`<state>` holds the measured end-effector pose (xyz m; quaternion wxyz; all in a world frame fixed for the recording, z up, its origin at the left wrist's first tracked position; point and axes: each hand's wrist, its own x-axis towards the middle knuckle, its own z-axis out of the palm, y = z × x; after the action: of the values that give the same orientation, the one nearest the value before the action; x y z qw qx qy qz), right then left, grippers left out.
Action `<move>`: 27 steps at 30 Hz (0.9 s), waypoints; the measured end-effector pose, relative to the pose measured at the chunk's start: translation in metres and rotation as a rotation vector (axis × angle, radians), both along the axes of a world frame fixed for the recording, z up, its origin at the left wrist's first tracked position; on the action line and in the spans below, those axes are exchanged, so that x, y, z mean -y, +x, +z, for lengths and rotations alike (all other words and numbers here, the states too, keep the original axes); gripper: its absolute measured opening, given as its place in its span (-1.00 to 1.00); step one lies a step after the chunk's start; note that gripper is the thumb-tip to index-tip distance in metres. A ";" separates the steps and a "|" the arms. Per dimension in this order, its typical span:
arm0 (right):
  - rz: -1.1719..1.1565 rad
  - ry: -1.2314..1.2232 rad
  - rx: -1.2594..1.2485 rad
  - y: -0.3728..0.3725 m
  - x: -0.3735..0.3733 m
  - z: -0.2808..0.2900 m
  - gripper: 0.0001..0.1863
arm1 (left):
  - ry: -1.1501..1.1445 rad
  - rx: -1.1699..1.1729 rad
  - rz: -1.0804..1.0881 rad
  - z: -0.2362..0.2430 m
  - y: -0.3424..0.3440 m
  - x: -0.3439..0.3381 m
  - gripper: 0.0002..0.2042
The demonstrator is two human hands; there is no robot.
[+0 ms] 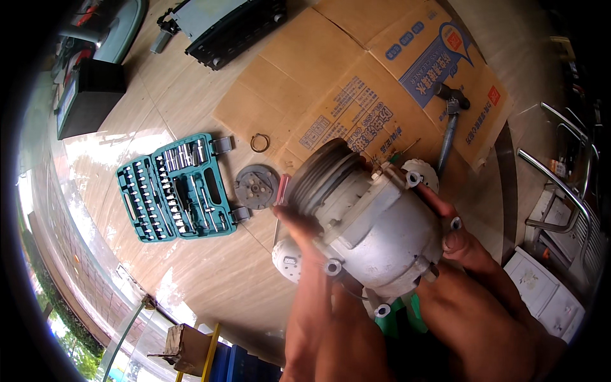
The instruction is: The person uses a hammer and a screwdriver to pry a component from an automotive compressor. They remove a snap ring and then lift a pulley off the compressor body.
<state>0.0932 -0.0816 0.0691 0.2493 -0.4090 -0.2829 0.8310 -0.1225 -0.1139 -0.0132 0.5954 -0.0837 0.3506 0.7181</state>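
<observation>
A car air-conditioning compressor with a silvery metal body is held up in front of me. Its dark grooved pulley faces the far left, and the rounded end is nearer to me. My left hand grips the left side, thumb just below the pulley. On the opposite side my right hand is wrapped round the body by the mounting lugs, its fingers partly hidden. Just left of the pulley, a round clutch plate lies on the floor. Beyond it rests a thin metal ring.
A flattened cardboard box covers the floor ahead, with a hammer on its right part. An open green socket set lies left. Farther off are a black battery and a car stereo unit. A metal-framed chair stands right.
</observation>
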 end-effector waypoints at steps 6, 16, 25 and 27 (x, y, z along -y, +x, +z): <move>-0.004 0.085 -0.153 0.017 0.006 -0.030 0.22 | 0.034 0.106 -0.075 -0.001 0.004 0.004 0.07; -0.222 -0.090 -0.120 0.000 0.009 -0.043 -0.10 | 0.105 0.134 -0.152 0.011 0.003 0.002 0.18; -0.506 -0.347 -0.282 0.002 0.005 -0.096 -0.36 | 0.248 -0.598 -0.188 0.056 0.001 -0.008 0.27; -0.467 -0.307 -0.315 0.004 0.005 -0.090 -0.36 | 0.325 -0.645 -0.227 0.061 0.003 -0.004 0.31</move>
<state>0.0972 -0.0868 -0.0206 0.4093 -0.3621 -0.0108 0.8374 -0.1197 -0.1102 0.0475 0.5356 0.2816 0.4085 0.6834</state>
